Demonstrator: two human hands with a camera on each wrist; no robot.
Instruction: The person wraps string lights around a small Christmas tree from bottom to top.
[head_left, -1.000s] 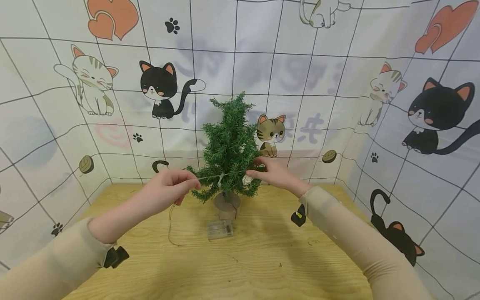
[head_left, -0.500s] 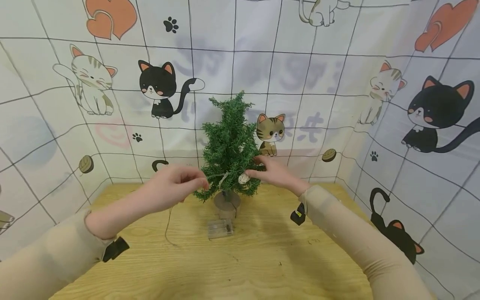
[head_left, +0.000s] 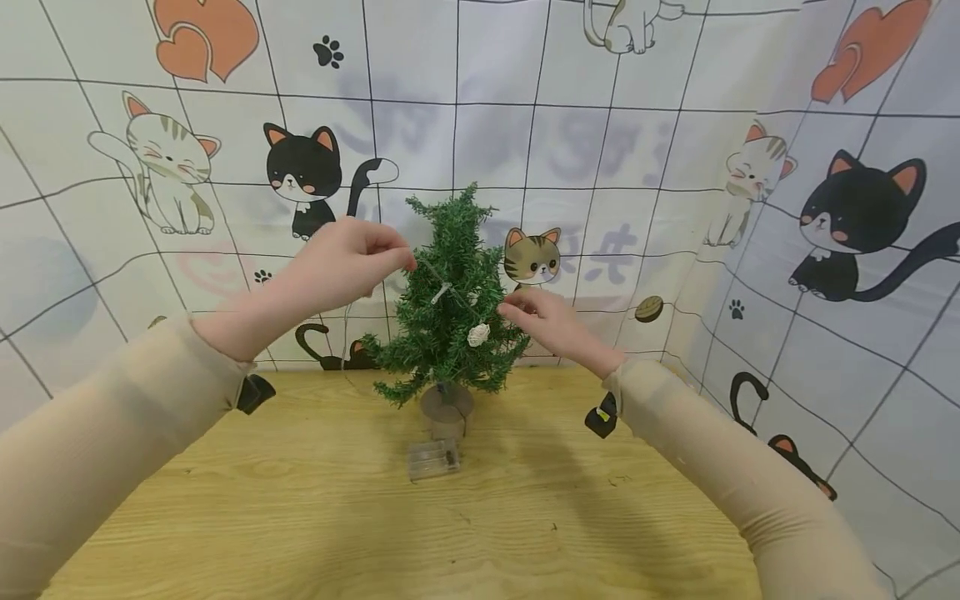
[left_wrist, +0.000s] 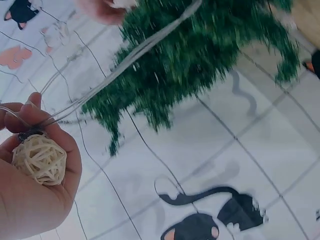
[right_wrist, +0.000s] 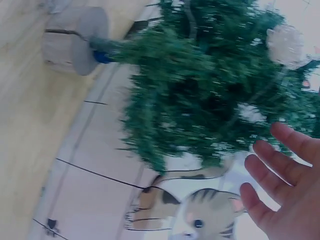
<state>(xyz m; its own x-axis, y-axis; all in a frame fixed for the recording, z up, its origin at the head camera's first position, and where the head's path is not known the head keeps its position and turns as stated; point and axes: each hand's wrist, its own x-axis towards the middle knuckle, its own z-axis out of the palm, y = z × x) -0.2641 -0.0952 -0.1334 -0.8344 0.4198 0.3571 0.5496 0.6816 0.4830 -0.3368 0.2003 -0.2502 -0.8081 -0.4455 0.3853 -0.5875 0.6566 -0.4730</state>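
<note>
A small green artificial Christmas tree (head_left: 450, 325) stands upright on the table. On its left, level with its upper half, my left hand (head_left: 360, 262) grips a light string. In the left wrist view a cream wicker ball (left_wrist: 40, 160) sits in that hand, with thin clear wires (left_wrist: 135, 55) stretching from the fingers to the tree. Another pale wicker ball (head_left: 478, 335) hangs on the tree's front right. My right hand (head_left: 551, 321) is at the tree's right side; the right wrist view shows its fingers spread beside the needles, holding nothing.
A clear battery box (head_left: 433, 459) lies on the wooden table (head_left: 315, 500) in front of the tree's round base (head_left: 447, 406). Behind the tree and at both sides hangs white cloth (head_left: 585, 167) printed with cats and grid lines.
My left hand has risen along the tree's left side, lifting the wire with it. My right hand has moved up slightly, away from the hanging ball, which now sits a little higher.
</note>
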